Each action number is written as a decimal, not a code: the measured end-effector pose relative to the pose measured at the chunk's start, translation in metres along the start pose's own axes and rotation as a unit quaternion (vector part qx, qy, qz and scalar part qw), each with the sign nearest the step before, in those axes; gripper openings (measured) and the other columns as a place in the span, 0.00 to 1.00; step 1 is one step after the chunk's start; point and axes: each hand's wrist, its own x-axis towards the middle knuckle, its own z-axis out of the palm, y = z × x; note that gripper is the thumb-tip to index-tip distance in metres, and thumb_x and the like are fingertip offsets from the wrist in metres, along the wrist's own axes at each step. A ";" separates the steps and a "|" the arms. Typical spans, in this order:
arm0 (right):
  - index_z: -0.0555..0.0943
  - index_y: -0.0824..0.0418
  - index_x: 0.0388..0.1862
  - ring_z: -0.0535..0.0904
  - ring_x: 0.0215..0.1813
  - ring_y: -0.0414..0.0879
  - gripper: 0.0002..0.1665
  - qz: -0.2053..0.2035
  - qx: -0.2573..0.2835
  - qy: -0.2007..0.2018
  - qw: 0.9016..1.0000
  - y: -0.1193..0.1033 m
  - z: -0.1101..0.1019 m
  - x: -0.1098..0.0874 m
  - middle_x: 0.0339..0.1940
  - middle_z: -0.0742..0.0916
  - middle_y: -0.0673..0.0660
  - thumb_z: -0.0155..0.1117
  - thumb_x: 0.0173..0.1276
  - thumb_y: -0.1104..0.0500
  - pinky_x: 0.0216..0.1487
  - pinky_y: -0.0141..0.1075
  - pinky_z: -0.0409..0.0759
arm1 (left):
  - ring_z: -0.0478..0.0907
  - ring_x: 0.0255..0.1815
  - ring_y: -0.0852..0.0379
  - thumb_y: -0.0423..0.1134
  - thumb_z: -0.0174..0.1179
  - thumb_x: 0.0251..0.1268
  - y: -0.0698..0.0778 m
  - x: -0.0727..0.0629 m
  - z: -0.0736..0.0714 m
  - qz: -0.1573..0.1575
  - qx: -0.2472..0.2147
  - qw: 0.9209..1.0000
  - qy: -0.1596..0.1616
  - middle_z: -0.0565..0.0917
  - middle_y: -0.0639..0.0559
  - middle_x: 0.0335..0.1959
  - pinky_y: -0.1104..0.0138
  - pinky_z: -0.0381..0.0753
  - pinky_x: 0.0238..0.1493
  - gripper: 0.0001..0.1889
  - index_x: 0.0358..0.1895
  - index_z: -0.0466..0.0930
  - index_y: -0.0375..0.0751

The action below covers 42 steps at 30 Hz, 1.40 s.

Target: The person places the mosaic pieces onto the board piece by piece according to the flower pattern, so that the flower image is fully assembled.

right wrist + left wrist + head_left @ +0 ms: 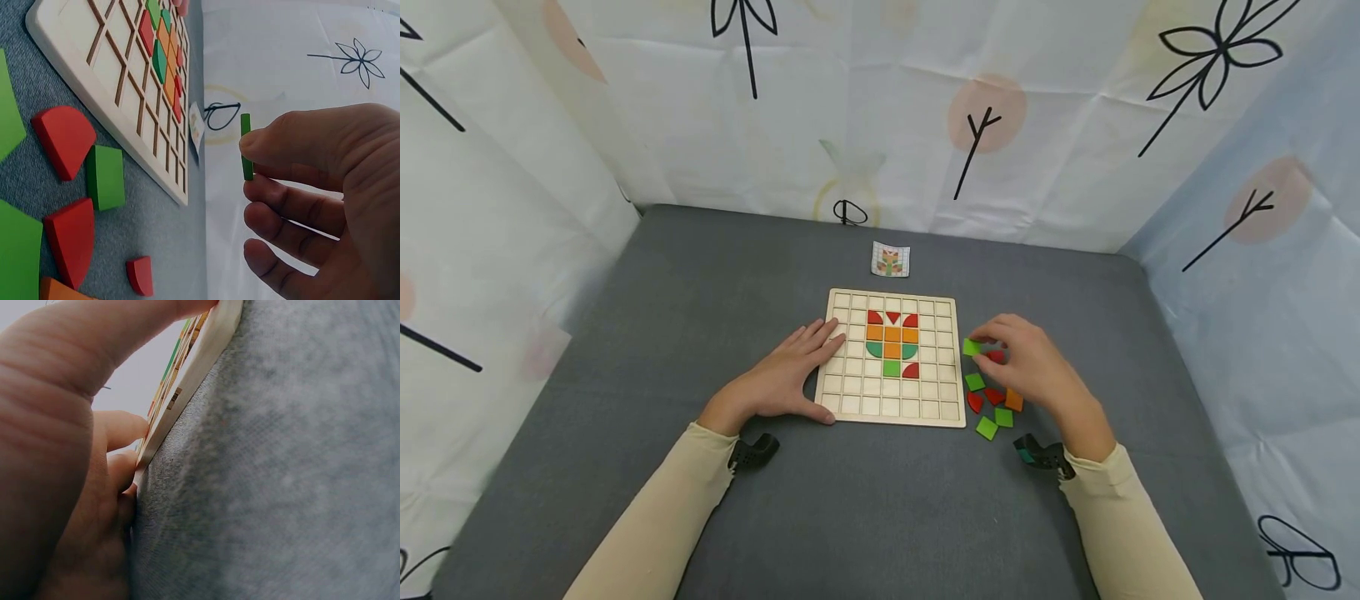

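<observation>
A square wooden grid board (pixel 857 406) lies on the dark grey table, with red, orange and green tiles set in its middle cells. My left hand (pixel 790 371) rests along the board's left side, fingers spread and straight, thumb at the near left corner. Between thumb and fingertips my right hand (pixel 1030 358) pinches a light green square tile (pixel 246 147), just off the board's right edge. In the right wrist view that tile is edge-on and raised above the table. Below the right hand lie loose tiles, among them a red quarter-round (pixel 65 140) and a green square (pixel 107 177).
A small pattern card (pixel 891 260) lies beyond the board's far edge. Several more loose tiles, including an orange square (pixel 1013 400), lie right of the board. White printed cloth (pixel 880 125) hangs behind the table and at both sides. Dark wrist devices (pixel 756 452) sit on both wrists.
</observation>
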 end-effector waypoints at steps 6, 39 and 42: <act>0.90 0.64 0.55 0.83 0.52 0.59 0.15 -0.022 0.002 -0.005 1.000 -0.005 0.006 0.003 0.52 0.88 0.58 0.76 0.71 0.65 0.51 0.52 0.86 | 0.35 0.90 0.41 0.63 0.82 0.55 -0.001 0.000 0.000 0.000 0.002 1.000 0.000 0.42 0.42 0.91 0.46 0.37 0.87 0.68 0.90 0.48 0.39; 0.90 0.61 0.55 0.81 0.56 0.54 0.15 -0.041 0.000 -0.042 0.998 -0.020 0.035 0.014 0.53 0.88 0.56 0.76 0.71 0.63 0.56 0.51 0.84 | 0.35 0.90 0.40 0.64 0.81 0.55 -0.001 0.000 0.001 0.002 -0.004 1.000 0.002 0.42 0.41 0.91 0.45 0.36 0.87 0.68 0.90 0.48 0.39; 0.90 0.61 0.55 0.81 0.53 0.53 0.14 -0.045 0.002 -0.044 0.998 -0.020 0.038 0.015 0.52 0.87 0.56 0.76 0.71 0.63 0.54 0.50 0.84 | 0.35 0.90 0.40 0.64 0.81 0.55 -0.001 0.000 0.000 0.002 -0.004 1.000 0.002 0.42 0.42 0.91 0.45 0.36 0.87 0.68 0.90 0.48 0.39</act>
